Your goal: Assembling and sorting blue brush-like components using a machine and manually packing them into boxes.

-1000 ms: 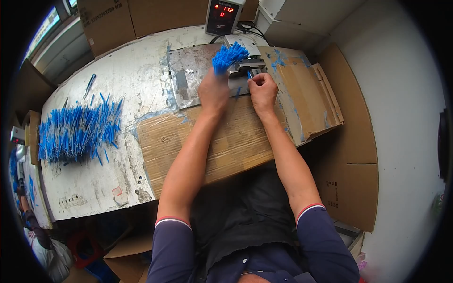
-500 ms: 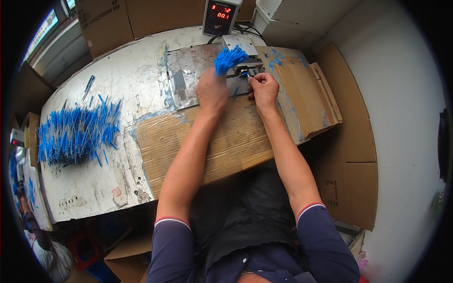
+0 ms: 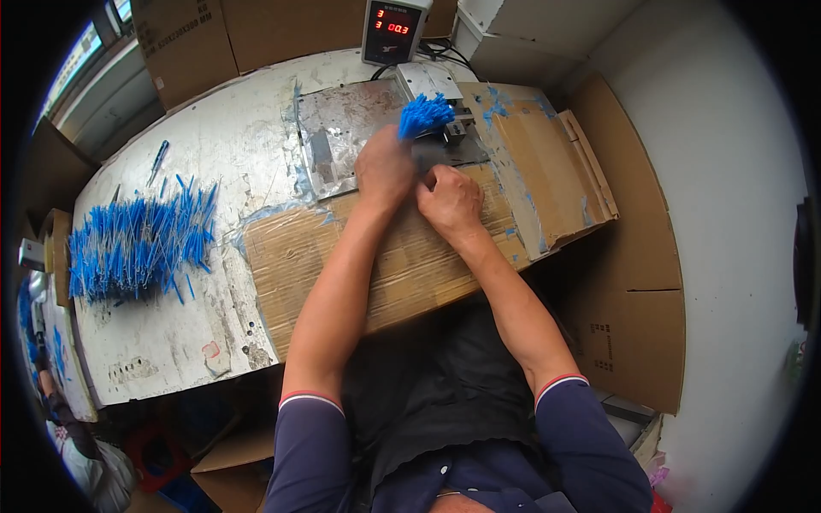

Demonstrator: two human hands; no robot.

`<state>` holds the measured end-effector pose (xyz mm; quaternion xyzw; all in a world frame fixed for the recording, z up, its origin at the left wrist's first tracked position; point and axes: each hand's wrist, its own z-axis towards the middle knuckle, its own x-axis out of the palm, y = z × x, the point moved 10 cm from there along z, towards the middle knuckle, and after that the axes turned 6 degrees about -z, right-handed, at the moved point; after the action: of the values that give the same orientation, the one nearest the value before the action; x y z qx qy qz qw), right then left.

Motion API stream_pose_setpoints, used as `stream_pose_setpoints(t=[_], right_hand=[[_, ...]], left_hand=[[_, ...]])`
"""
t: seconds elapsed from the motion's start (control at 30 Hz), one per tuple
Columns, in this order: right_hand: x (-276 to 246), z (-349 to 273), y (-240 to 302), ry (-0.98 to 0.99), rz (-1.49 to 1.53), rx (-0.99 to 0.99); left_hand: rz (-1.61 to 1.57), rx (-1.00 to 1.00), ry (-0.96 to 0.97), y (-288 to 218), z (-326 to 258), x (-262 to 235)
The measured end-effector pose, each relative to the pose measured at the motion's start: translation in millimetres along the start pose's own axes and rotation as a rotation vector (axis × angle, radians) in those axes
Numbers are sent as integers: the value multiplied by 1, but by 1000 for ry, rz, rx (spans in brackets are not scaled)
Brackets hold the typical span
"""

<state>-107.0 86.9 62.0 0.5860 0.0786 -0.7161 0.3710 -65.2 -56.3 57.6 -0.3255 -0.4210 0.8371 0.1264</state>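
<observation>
My left hand (image 3: 385,168) is closed round a bunch of thin blue wires (image 3: 426,115), whose blue ends fan out above the fist. Close beside it, my right hand (image 3: 451,201) is curled with thumb and fingers together over the cardboard; whatever its fingertips hold is hidden. Just behind the bunch stands a small metal machine (image 3: 425,81) with a dark clamp-like head (image 3: 456,130), partly covered by the wires. Under it lies a worn metal plate (image 3: 338,128).
A large pile of blue wires with pale ends (image 3: 141,244) lies on the white table (image 3: 231,171). A pen (image 3: 158,161) is behind it. A control box with red digits (image 3: 393,32) stands at the back. Cardboard (image 3: 547,162) covers the right side; another person (image 3: 94,462) is at far left.
My right hand has moved from the machine's head back toward me and left, next to my left hand. The bunch has shifted slightly right, and the red digits have changed.
</observation>
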Motion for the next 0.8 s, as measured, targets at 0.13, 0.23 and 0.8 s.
stream_pose_setpoints(t=[0.13, 0.23, 0.8], right_hand=[[0, 2, -14, 24, -24, 57], [-5, 5, -31, 19, 1, 161], [6, 47, -66, -52, 295, 264]], left_hand=[[78, 36, 6, 4, -4, 3], [100, 125, -21, 0, -5, 4], [-24, -88, -156, 16, -2, -15]])
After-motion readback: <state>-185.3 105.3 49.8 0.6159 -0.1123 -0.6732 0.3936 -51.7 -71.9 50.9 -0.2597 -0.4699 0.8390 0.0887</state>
